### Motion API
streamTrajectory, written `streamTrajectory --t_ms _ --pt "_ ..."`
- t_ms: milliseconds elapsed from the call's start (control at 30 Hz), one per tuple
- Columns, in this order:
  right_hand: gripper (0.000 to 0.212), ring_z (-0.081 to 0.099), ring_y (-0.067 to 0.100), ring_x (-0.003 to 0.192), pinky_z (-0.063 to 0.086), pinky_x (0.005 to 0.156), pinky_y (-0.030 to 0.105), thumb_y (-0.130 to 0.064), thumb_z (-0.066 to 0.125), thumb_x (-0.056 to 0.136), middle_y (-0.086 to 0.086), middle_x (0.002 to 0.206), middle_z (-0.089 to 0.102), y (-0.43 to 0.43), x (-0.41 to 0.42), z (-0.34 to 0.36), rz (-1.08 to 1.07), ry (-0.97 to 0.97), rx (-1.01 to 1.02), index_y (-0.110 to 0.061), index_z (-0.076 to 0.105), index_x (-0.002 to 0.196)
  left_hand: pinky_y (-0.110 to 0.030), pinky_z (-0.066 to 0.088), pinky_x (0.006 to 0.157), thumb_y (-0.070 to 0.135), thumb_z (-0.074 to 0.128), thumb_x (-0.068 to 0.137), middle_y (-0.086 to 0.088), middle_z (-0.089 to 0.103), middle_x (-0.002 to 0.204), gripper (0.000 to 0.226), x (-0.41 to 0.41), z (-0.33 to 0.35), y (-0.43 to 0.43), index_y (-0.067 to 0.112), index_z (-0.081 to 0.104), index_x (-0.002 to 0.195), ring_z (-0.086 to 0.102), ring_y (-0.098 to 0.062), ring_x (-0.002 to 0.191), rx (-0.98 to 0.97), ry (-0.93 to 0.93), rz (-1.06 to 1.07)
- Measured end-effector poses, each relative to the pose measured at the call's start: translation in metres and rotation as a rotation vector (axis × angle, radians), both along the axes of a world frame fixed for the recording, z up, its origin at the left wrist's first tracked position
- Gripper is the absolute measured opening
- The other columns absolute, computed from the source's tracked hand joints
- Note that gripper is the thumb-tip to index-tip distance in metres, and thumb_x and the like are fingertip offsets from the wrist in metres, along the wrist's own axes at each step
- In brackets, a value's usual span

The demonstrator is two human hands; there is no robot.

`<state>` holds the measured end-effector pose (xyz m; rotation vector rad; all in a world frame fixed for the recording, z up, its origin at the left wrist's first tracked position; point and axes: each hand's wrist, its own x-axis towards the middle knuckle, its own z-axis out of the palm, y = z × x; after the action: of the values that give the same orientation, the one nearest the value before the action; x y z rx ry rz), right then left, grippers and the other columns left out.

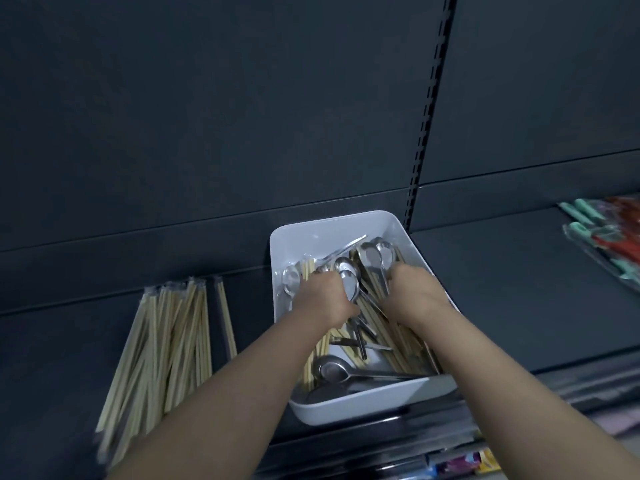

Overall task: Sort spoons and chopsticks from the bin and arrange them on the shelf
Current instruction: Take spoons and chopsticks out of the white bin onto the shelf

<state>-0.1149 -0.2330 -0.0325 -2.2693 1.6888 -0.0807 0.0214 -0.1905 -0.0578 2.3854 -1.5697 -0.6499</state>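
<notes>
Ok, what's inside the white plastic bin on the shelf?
Shiny metal spoons and pale wooden chopsticks lie jumbled in the white plastic bin. The left hand and right hand reach in, covering what lies beneath them; their fingers are hidden.

Fig. 1. We see a white rectangular bin (346, 225) standing on the dark shelf (502, 289), its near end at the shelf's front edge. It holds a mixed heap. Pale wooden chopsticks (398, 344) run mostly lengthwise. Steel spoons (349, 284) lie across and among them, bowls mostly toward the far end. One large spoon (334, 371) lies crosswise at the near end, bowl up. The left hand (325, 296) grips a bundle of these chopsticks. The right hand (412, 292) digs curled fingers into the heap, but we cannot tell what it holds. Left of the bin, apart from it, the sorted chopsticks (166, 341) lie fanned in clear wrappers, pointing front to back.
</notes>
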Motion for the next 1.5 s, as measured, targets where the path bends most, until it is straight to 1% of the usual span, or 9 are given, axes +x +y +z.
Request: streamTrajectory --t_ms 200,333,467,633,767,967,1167,1333,1500 --pt "0.026 0.059 0.03 0.09 0.041 0.067 0.029 -0.011 0.055 0.083 0.009 0.103 0.066 0.003 -0.011 0.002 0.006 -0.094 -0.028 -0.014 0.057 0.11 -0.036 0.061 0.069 0.024 0.08 0.074 -0.004 0.069 0.065 0.023 -0.013 -0.008 -0.003 0.008 0.064 0.07 0.071 -0.019 0.064 0.074 0.111 0.071" --pt "0.028 0.061 0.031 0.095 0.042 0.068 0.03 -0.008 0.053 0.085 0.01 0.104 0.065 0.007 -0.019 -0.007 0.023 -0.152 -0.036 -0.012 0.052 0.112 -0.034 0.061 0.067 0.017 0.076 0.08 -0.007 0.068 0.071 0.018 -0.008 -0.003 -0.004 0.006 0.062 0.08 0.07 -0.018 0.062 0.004 0.182 0.226" --pt "0.029 0.061 0.03 0.092 0.044 0.067 0.031 -0.002 0.054 0.084 0.01 0.101 0.065 0.006 -0.018 -0.011 0.051 -0.188 -0.033 -0.009 0.051 0.112 -0.029 0.05 0.062 0.026 0.074 0.076 -0.004 0.063 0.07 0.023 0.0 0.005 -0.006 0.013 0.057 0.069 0.065 -0.022 0.068 -0.125 0.145 0.317" --pt "0.03 0.06 0.031 0.1 0.046 0.072 0.032 -0.008 0.057 0.087 0.012 0.108 0.064 -0.002 -0.016 -0.005 0.135 -0.166 0.028 -0.008 0.052 0.116 -0.045 0.061 0.07 0.019 0.075 0.078 -0.013 0.07 0.074 0.021 0.004 0.009 0.002 0.006 0.062 0.069 0.071 -0.029 0.069 -0.141 0.305 0.38" --pt "0.035 0.059 0.03 0.105 0.046 0.076 0.032 -0.018 0.061 0.088 0.008 0.11 0.065 -0.003 0.001 0.014 0.213 -0.256 0.026 -0.014 0.052 0.122 -0.05 0.06 0.065 0.019 0.073 0.08 -0.015 0.07 0.071 0.019 0.014 0.024 0.014 0.003 0.065 0.073 0.069 -0.031 0.064 -0.34 0.381 0.521" --pt "0.038 0.063 0.024 0.097 0.047 0.074 0.032 -0.024 0.058 0.088 0.003 0.095 0.071 0.03 0.071 0.037 0.421 -0.443 0.037 -0.021 0.048 0.125 -0.024 0.047 0.047 0.019 0.069 0.088 -0.006 0.071 0.079 0.018 0.06 0.055 0.071 0.023 0.059 0.074 0.063 -0.018 0.063 -0.569 0.475 0.707" --pt "0.027 0.064 0.027 0.093 0.054 0.08 0.037 -0.02 0.055 0.092 0.005 0.103 0.065 0.108 0.167 0.03 0.649 -0.358 0.14 -0.016 0.055 0.118 -0.027 0.046 0.053 0.022 0.074 0.077 -0.018 0.072 0.076 0.015 0.149 0.029 0.191 0.01 0.071 0.069 0.058 -0.022 0.055 -0.539 0.418 0.996" --pt "0.02 0.065 0.024 0.08 0.047 0.06 0.026 -0.014 0.057 0.088 0.005 0.091 0.065 0.18 0.27 0.011 0.759 -0.22 0.205 -0.012 0.06 0.108 -0.035 0.047 0.057 0.023 0.071 0.08 -0.017 0.072 0.075 0.02 0.236 0.007 0.282 0.013 0.07 0.062 0.056 -0.022 0.056 -0.478 0.35 1.131" --pt "0.026 0.066 0.027 0.091 0.055 0.074 0.035 -0.019 0.061 0.088 0.008 0.105 0.066 0.247 0.361 -0.005 0.708 -0.156 0.261 -0.011 0.057 0.112 -0.031 0.042 0.055 0.022 0.068 0.083 -0.015 0.062 0.061 0.026 0.327 -0.003 0.351 -0.001 0.071 0.073 0.051 -0.022 0.051 -0.399 0.285 1.126"
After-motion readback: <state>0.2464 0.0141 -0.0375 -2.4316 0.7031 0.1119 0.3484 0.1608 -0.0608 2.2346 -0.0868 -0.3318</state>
